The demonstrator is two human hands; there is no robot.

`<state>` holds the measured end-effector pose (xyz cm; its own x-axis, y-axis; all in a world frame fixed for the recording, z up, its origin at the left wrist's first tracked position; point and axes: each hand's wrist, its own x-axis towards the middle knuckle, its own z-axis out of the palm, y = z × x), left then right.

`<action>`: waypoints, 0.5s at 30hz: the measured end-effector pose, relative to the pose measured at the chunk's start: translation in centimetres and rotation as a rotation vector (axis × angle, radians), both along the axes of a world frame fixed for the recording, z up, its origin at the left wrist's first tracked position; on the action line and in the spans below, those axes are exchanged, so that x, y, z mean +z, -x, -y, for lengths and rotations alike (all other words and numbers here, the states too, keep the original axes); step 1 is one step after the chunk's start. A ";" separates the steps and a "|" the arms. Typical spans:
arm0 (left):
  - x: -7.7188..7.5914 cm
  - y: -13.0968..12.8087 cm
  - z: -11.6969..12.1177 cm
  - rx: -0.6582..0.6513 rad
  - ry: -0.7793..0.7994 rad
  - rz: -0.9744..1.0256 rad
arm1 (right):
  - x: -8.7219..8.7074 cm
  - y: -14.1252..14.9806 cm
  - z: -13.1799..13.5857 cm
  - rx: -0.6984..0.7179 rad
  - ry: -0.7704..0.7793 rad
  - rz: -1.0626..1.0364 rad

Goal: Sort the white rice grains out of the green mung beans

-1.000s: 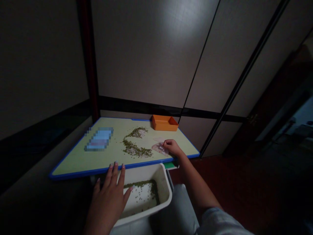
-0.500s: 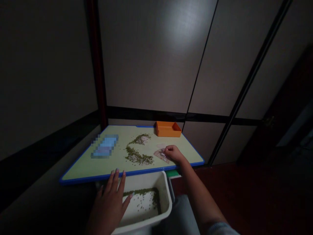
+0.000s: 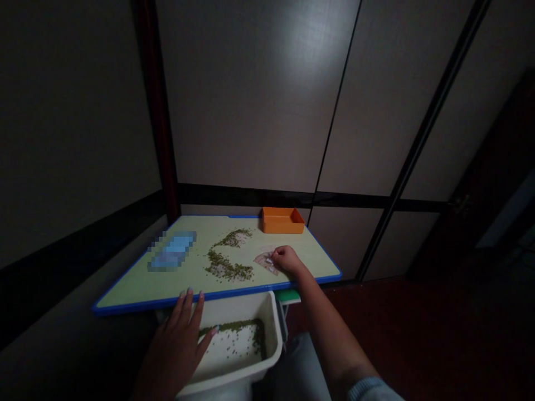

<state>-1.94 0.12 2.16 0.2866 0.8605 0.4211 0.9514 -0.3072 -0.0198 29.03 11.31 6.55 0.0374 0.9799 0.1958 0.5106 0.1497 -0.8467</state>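
My right hand [image 3: 286,260] is closed above the right part of the yellow-green tabletop [image 3: 142,287], against a flat printed patch [image 3: 266,262] with small whitish bits on it. Whatever its fingers pinch is hidden. To its left, small green beans [image 3: 221,266] lie in a curved, scattered pile, with pale bits among them. My left hand [image 3: 178,340] is open, fingers spread, over the left side of a white plastic tub [image 3: 273,334] below the table's front edge. More green beans [image 3: 258,334] line the tub's floor, mostly along its far and right sides.
An orange open box [image 3: 283,221] stands at the table's back right. A blurred-out bluish rectangle [image 3: 173,250] lies on the left. Blue edging [image 3: 234,292] runs round the table. Behind it rise panelled doors [image 3: 251,111]; green and grey parts [image 3: 288,295] show beside the tub.
The whole scene has shifted slightly left in view as the camera turned. Both hands keep nearly the same places over the table and tub; the right hand stays closed.
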 end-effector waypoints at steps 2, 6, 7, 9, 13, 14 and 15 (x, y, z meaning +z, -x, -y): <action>-0.1 0.1 -0.1 -0.008 -0.010 -0.006 | 0.2 0.1 -0.3 -0.048 -0.012 0.028; -0.2 0.2 -0.4 -0.029 -0.041 0.005 | 0.1 0.5 -0.5 -0.145 -0.048 0.055; -0.2 0.2 -0.4 -0.034 -0.048 0.008 | 0.1 0.5 -0.6 -0.165 -0.064 0.052; -0.3 0.2 -0.5 -0.044 -0.059 0.007 | -0.1 0.5 -0.5 -0.198 -0.110 0.030; -0.3 0.3 -0.5 -0.065 -0.076 -0.002 | -0.1 -0.2 -0.4 -0.284 -0.225 -0.052; -0.3 0.4 -0.5 -0.068 -0.083 -0.002 | -0.2 -0.4 -0.4 -0.311 -0.249 -0.069; -0.3 0.4 -0.5 -0.071 -0.090 -0.003 | -0.2 -0.6 -0.3 -0.337 -0.268 -0.084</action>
<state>-2.33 0.61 1.81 0.3473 0.7966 0.4947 0.9271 -0.3710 -0.0535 29.67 11.64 6.39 0.3731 0.8254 0.4238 0.4993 0.2064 -0.8415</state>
